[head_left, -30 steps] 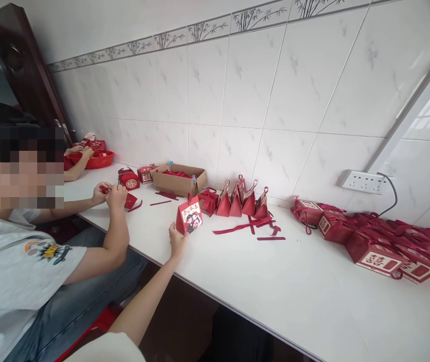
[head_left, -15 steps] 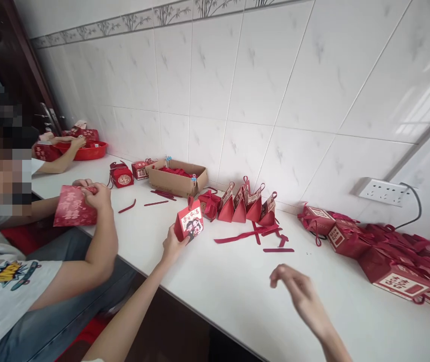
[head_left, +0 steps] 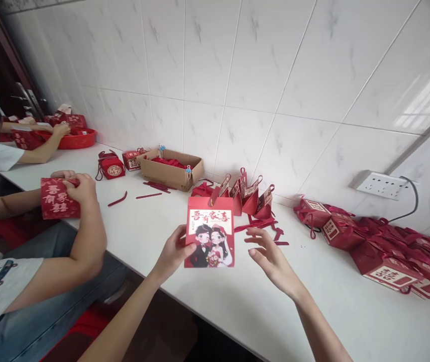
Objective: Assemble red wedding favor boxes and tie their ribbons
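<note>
A red gift box [head_left: 210, 236] with a cartoon wedding couple on its front and a ribbon loop at its top faces me above the table. My left hand [head_left: 173, 252] grips its left side, thumb on the front. Just right of the box, apart from it, my right hand [head_left: 271, 259] holds nothing, its fingers spread and bent toward the box. Behind the box stand several tapered red boxes [head_left: 262, 205] with loops on top. Loose red ribbon strips [head_left: 281, 243] lie around them.
A cardboard box [head_left: 172, 173] of red ribbon stands by the tiled wall. On the right, several finished-looking red boxes [head_left: 384, 264] sit below a power strip [head_left: 383, 187]. At left, a co-worker's hands [head_left: 81, 188] hold a red box; farther back is a red basin [head_left: 77, 140].
The gift box has come rightward and turned its couple picture squarely to me. My right hand has moved left, close to it. The view has shifted slightly.
</note>
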A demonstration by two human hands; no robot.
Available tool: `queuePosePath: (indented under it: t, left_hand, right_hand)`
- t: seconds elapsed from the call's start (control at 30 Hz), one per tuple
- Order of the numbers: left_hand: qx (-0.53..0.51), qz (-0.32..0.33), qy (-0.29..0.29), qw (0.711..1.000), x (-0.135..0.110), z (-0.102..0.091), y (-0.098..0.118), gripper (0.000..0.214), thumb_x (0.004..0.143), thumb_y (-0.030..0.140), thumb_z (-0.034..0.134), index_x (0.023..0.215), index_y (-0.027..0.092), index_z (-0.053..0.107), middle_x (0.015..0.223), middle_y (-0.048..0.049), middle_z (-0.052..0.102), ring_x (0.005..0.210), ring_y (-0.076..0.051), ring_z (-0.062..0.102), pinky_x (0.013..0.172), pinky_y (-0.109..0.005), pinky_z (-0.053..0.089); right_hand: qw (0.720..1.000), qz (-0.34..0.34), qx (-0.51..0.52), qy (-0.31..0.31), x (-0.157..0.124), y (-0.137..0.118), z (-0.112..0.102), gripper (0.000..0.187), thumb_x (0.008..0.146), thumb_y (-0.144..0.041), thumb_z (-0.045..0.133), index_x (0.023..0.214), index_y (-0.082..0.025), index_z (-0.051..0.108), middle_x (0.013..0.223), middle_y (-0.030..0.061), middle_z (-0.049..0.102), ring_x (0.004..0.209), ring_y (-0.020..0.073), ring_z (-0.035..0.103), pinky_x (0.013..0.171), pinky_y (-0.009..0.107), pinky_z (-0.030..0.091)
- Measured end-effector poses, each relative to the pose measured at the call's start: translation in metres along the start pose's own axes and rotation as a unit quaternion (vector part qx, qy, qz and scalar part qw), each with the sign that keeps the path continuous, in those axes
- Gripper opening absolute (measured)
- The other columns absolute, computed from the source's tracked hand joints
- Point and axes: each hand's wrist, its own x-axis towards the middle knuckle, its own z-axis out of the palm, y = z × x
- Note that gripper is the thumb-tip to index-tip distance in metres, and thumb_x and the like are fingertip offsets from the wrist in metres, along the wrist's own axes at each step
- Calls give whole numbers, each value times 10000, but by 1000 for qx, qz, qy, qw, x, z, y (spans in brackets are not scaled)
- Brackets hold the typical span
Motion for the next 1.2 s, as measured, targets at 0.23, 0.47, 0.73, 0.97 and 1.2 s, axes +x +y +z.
queuePosePath:
  t: [0.23,0.47,0.73,0.97,1.2]
  left_hand:
    - [37,30,-206,977,19,53,29,518,746,370,684,1192,208,477,1242,-103,580,1109,-277,568,895,-353,489]
    - [8,64,-163,984,55,111,72,419,782,420,641,1121,190,554,1079,-83,652,1000,-250,614,774,-293,500]
    - [93,168,-31,981,63,172,94,199,740,354,658,664,179,601,618,24,571,583,-113,541,516,-199,413]
    - [81,165,-32,982,45,197,85,124,727,274,656,651,197,594,492,47,524,429,-89,485,378,-174,372]
    - [118,165,-70,977,45,192,83,69,711,238,662,676,207,612,493,58,542,412,-81,503,353,-147,386]
  right_hand:
    - [993,-12,111,29,6,-34,-21,356,860,-428,570,1145,-251,450,1143,64,633,972,214,649,749,320,561]
    - [984,-30,111,133,-2,-39,-51,333,824,-390,625,1092,-223,520,1047,55,685,848,194,679,669,270,568]
    - [974,-91,72,193,-19,-38,-81,315,856,-360,590,1131,-234,498,1031,62,659,849,183,669,665,273,572]
    - [894,-241,-55,373,-27,-29,-88,237,830,-199,621,1045,-249,536,1005,46,587,968,166,591,792,277,531]
    - [892,-233,-41,385,-21,-31,-81,158,837,-127,591,944,-238,559,847,-10,599,753,96,603,652,185,521]
